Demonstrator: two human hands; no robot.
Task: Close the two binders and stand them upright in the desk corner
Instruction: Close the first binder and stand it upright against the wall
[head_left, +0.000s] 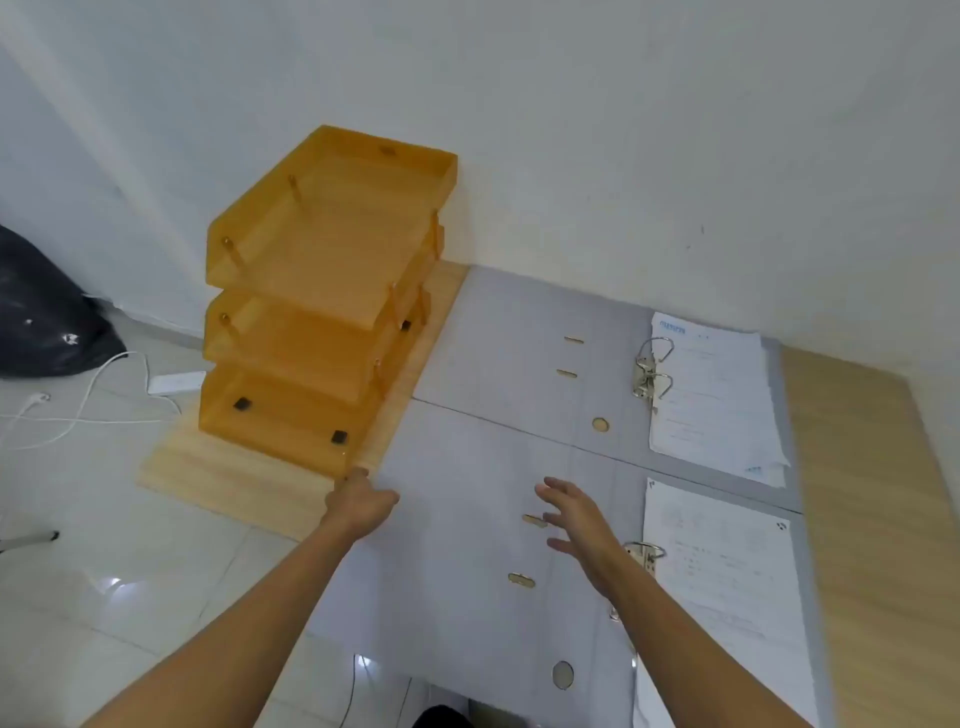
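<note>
Both hands reach the near binder (467, 545): left hand (361, 501) curls on its cover's far-left corner (to swing it shut), right hand (576, 530) hovers splayed, empty

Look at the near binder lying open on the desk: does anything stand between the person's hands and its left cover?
Nothing visible does. The left hand is already at the outer edge of the near binder, and the right hand hovers open above the same cover. The orange tray stack stands farther back, beside it.
</note>
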